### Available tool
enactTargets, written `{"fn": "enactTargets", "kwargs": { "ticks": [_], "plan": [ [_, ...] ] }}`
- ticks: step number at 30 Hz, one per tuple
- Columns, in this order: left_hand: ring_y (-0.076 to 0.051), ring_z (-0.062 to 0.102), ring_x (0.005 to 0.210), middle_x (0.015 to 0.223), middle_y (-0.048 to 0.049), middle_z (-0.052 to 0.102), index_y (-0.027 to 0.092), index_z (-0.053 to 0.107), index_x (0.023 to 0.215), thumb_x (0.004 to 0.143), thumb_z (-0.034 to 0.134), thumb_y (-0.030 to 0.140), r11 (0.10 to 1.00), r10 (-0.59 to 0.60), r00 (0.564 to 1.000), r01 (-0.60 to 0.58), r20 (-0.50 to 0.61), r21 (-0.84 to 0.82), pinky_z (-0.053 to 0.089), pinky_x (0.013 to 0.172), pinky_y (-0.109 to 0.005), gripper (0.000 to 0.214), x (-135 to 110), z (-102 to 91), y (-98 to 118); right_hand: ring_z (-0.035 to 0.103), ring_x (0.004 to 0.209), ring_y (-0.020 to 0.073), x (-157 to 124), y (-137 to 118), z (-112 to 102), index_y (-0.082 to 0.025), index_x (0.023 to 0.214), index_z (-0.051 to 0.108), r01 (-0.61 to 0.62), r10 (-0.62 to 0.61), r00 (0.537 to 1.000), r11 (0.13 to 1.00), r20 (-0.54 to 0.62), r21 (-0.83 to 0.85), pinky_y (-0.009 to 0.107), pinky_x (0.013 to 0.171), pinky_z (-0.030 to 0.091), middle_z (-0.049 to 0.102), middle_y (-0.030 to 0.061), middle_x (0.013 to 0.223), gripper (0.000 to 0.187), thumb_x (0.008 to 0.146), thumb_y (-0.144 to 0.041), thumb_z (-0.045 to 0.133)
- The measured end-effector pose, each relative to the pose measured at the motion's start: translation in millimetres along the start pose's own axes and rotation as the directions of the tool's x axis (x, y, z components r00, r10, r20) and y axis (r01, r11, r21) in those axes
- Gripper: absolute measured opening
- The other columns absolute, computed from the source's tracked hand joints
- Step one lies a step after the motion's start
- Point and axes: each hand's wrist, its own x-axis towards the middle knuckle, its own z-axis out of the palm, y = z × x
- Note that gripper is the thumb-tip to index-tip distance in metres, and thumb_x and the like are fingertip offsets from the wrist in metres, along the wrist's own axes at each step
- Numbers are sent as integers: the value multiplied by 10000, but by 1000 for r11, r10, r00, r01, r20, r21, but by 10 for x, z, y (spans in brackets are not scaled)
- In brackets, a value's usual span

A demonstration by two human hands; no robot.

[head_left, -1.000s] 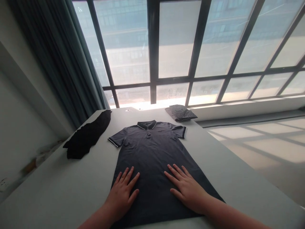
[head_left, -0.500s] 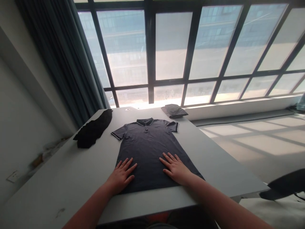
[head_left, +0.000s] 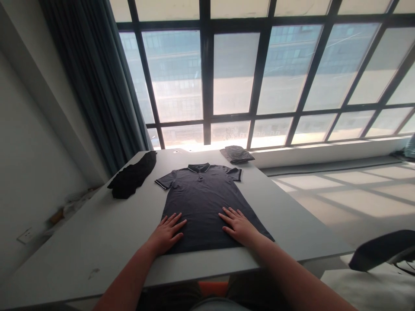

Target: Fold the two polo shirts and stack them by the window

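Note:
A dark grey polo shirt lies spread flat on the white table, its collar toward the window and its hem toward me. Light trim edges the collar and the short sleeves. My left hand rests palm down on the shirt's lower left part, fingers spread. On the lower right part lies my right hand, also flat with its fingers apart. Neither hand grips the cloth.
A crumpled black garment lies at the table's left. Near the far edge sits a folded striped cloth. Beyond stand a large window and a dark curtain. A dark chair is at the lower right.
The camera view has shifted slightly, showing more of the window's top. Both hands stay flat on the shirt, and the shirt's layout looks the same.

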Motion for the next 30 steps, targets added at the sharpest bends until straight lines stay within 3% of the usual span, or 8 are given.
{"fn": "enactTargets", "kwargs": {
  "ticks": [6, 14, 30],
  "plan": [
    [-267, 214, 1598, 1727, 24, 220, 464, 336, 1596, 1052, 433, 547, 1000, -3, 1000, 3, -4, -17, 203, 1297, -527, 559, -17, 4, -18, 159, 1614, 271, -10, 1, 15, -349, 1622, 368, 10, -9, 1000, 1000, -27, 18, 510, 1332, 111, 157, -10, 1711, 654, 1014, -588, 403],
    [-305, 328, 1554, 1699, -1, 321, 433, 421, 1571, 1031, 524, 483, 996, 0, 992, -12, -129, -91, 265, 1276, -558, 551, 14, 172, -131, 218, 1596, 285, 3, 43, 48, -321, 1588, 446, 16, -13, 998, 998, -63, 58, 516, 1328, 131, 227, 1, 1695, 630, 995, -532, 461],
    [-292, 425, 1496, 1626, -28, 457, 354, 575, 1482, 985, 600, 415, 982, -31, 972, -14, -234, -189, 320, 1271, -523, 502, 9, 238, -191, 296, 1565, 272, -6, 57, 78, -290, 1531, 540, 24, -9, 992, 993, -126, 116, 498, 1335, 170, 346, 21, 1652, 589, 971, -471, 520]
  ]
}}
